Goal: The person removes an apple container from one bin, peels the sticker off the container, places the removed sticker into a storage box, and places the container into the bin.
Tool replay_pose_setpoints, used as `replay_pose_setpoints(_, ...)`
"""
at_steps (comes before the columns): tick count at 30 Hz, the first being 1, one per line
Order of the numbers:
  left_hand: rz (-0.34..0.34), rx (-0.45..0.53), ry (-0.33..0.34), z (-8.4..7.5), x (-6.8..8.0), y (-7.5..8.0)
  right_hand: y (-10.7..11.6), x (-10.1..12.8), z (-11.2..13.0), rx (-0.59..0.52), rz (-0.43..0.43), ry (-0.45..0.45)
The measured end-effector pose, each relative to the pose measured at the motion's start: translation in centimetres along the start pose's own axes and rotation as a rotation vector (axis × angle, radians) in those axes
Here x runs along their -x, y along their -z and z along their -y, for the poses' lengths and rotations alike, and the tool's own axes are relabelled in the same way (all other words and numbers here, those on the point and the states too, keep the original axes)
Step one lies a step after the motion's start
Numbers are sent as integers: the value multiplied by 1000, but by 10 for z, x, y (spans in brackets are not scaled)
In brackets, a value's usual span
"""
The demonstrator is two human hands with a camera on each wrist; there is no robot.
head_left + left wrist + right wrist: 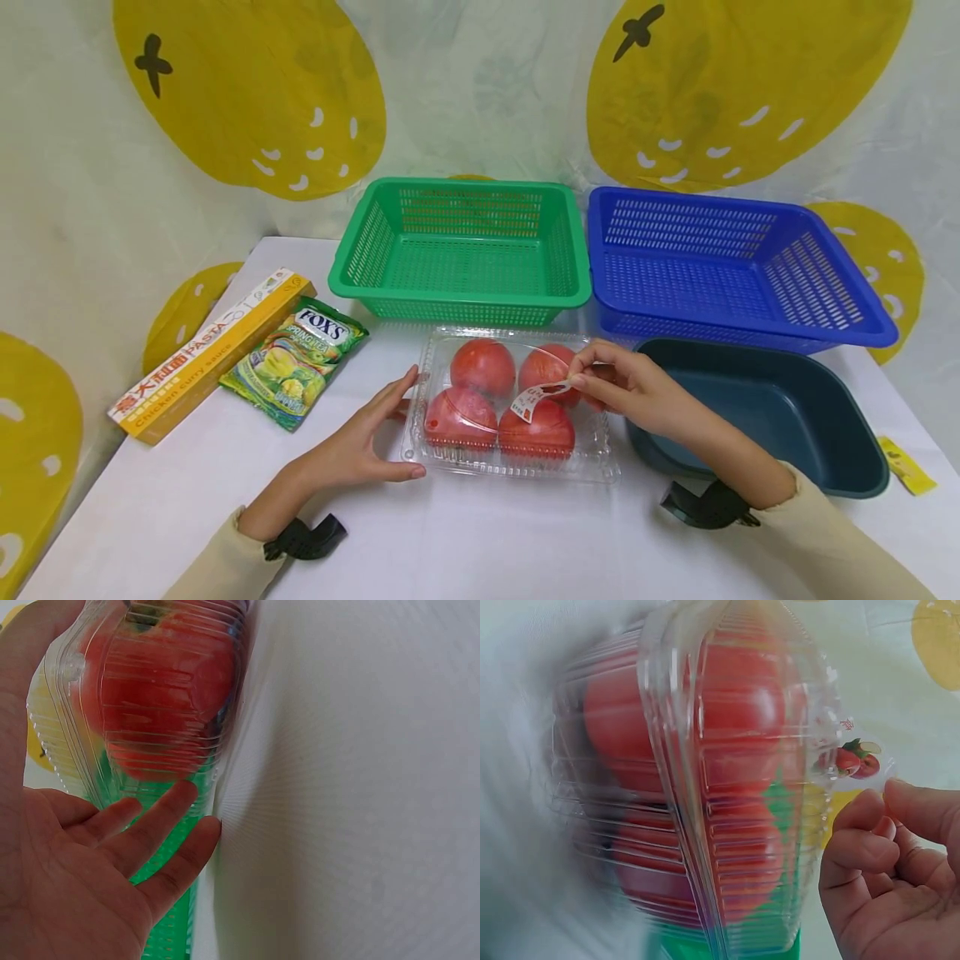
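"Where four tomatoes (483,367) lie in a clear plastic clamshell (517,468), what grip?"
"Right hand (630,387), above the clamshell's right half: pinching printed label (528,403)."
"Left hand (363,442)?"
"Beside the left edge, fingers spread."

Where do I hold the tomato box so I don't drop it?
Probably by both short ends, coming from left and right: the box lies flat, wider than deep, with thin edges sticking out there. The left hand is spread by its left end; the right hand pinches the label.
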State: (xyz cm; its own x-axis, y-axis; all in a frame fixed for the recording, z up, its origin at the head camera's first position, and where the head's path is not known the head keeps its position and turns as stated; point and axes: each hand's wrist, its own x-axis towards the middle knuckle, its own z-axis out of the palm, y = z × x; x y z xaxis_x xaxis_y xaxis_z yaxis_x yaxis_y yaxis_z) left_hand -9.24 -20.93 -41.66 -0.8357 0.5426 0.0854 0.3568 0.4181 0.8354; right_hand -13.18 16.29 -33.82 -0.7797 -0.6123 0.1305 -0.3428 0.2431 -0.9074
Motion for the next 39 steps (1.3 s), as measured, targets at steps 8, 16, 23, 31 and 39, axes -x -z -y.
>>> replay_pose_setpoints(8,4,8,7,-1,0,0,11,14,-1,-51,-2,72)
replay_pose_setpoints(16,8,12,10,-1,0,-1,27,31,0,-56,-57,80)
replay_pose_setpoints(23,9,12,31,-3,0,1,44,49,-3,-32,-140,62)
replay_pose_setpoints(31,12,14,45,-3,1,1,57,70,-14,15,-245,-59)
replay_pose_setpoints(39,13,15,55,-2,-1,-1,76,92,-28,160,-332,-212)
